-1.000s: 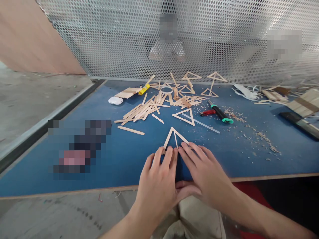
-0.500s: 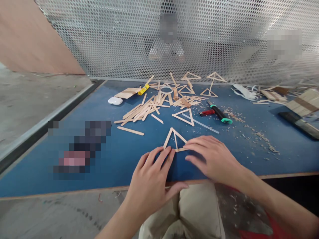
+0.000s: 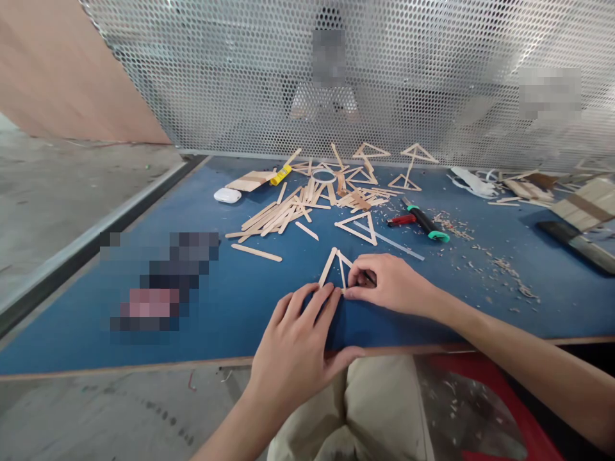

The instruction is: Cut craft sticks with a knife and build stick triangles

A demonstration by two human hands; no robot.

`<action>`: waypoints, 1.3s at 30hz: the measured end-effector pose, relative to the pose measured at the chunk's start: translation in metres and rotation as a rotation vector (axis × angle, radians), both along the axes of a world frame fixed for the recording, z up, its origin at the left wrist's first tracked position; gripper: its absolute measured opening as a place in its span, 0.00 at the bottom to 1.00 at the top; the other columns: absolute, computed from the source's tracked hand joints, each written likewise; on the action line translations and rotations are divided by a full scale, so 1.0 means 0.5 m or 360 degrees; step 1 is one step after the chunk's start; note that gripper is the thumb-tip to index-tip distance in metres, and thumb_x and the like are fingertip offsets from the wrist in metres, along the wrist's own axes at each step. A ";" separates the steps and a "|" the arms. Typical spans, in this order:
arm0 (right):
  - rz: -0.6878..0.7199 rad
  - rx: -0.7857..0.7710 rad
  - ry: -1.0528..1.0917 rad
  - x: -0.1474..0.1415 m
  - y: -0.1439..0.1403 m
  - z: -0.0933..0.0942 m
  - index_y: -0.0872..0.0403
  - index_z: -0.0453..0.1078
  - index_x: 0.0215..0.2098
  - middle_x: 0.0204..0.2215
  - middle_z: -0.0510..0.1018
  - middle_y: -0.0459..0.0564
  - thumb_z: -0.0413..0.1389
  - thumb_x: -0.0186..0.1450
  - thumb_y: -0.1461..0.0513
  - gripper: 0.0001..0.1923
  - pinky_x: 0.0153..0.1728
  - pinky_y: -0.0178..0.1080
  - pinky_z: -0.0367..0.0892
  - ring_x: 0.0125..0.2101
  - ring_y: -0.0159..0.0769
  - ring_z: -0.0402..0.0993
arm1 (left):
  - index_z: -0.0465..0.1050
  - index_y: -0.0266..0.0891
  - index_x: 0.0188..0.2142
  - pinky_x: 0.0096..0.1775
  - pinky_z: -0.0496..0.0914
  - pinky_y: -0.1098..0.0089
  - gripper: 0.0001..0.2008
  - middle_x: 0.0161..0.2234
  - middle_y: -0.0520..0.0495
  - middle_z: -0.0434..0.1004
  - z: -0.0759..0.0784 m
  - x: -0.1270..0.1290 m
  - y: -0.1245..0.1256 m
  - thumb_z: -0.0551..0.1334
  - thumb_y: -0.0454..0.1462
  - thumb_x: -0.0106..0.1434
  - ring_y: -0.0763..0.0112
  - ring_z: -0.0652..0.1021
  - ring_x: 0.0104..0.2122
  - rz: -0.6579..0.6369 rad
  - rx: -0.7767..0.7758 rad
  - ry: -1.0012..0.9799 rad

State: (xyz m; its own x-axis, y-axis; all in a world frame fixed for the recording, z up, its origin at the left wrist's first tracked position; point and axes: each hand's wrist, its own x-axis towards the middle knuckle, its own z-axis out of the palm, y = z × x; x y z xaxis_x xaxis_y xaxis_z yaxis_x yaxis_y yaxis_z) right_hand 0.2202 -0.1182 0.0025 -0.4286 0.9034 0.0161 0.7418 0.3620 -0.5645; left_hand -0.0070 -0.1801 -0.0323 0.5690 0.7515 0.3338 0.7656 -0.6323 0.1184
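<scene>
left hand (image 3: 298, 339) flat | right hand (image 3: 391, 285) pinching stick triangle (image 3: 336, 269) | blue table (image 3: 230, 301)

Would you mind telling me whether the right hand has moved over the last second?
Yes. The right hand has slid away from the table's near edge, its fingers now curled on the right corner of the stick triangle.

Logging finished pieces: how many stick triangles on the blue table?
5 at least: one at both hands, one beyond it, three near the mesh. Others may hide in the stick pile.
</scene>
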 end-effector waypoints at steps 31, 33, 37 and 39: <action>0.0108 0.0467 -0.0627 0.121 0.155 0.057 0.49 0.79 0.41 0.42 0.82 0.51 0.57 0.66 0.53 0.12 0.31 0.42 0.62 0.38 0.43 0.76 | 0.67 0.43 0.63 0.57 0.75 0.59 0.24 0.66 0.45 0.67 0.046 -0.067 0.091 0.58 0.48 0.72 0.58 0.74 0.60 -0.0423 -0.0332 0.0123; 0.0134 0.0470 -0.0725 0.113 0.169 0.042 0.50 0.79 0.42 0.44 0.81 0.53 0.58 0.66 0.53 0.13 0.30 0.43 0.63 0.40 0.46 0.76 | 0.70 0.44 0.61 0.56 0.75 0.63 0.18 0.64 0.48 0.69 0.052 -0.070 0.115 0.55 0.40 0.75 0.63 0.76 0.58 -0.0536 -0.0336 0.0155; 0.0114 0.0365 -0.0753 0.095 0.185 0.037 0.50 0.79 0.41 0.44 0.82 0.52 0.58 0.65 0.57 0.10 0.30 0.42 0.65 0.37 0.42 0.77 | 0.74 0.42 0.57 0.60 0.72 0.63 0.18 0.61 0.48 0.74 0.051 -0.068 0.144 0.53 0.31 0.74 0.65 0.76 0.58 -0.0699 -0.0222 0.0214; 0.0063 0.0319 -0.0786 0.089 0.188 0.045 0.50 0.79 0.37 0.39 0.83 0.51 0.59 0.63 0.59 0.08 0.28 0.42 0.63 0.33 0.40 0.76 | 0.76 0.41 0.55 0.60 0.72 0.62 0.17 0.58 0.46 0.76 0.052 -0.065 0.147 0.53 0.31 0.73 0.64 0.77 0.57 -0.0713 -0.0173 0.0202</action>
State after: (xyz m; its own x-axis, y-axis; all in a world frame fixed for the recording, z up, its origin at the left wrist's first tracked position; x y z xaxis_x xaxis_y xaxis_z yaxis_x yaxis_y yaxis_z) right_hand 0.2647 -0.0241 0.0248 -0.4624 0.8863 -0.0254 0.8853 0.4599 -0.0687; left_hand -0.0394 -0.1068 -0.0062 0.8763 0.4494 0.1738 0.4330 -0.8927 0.1251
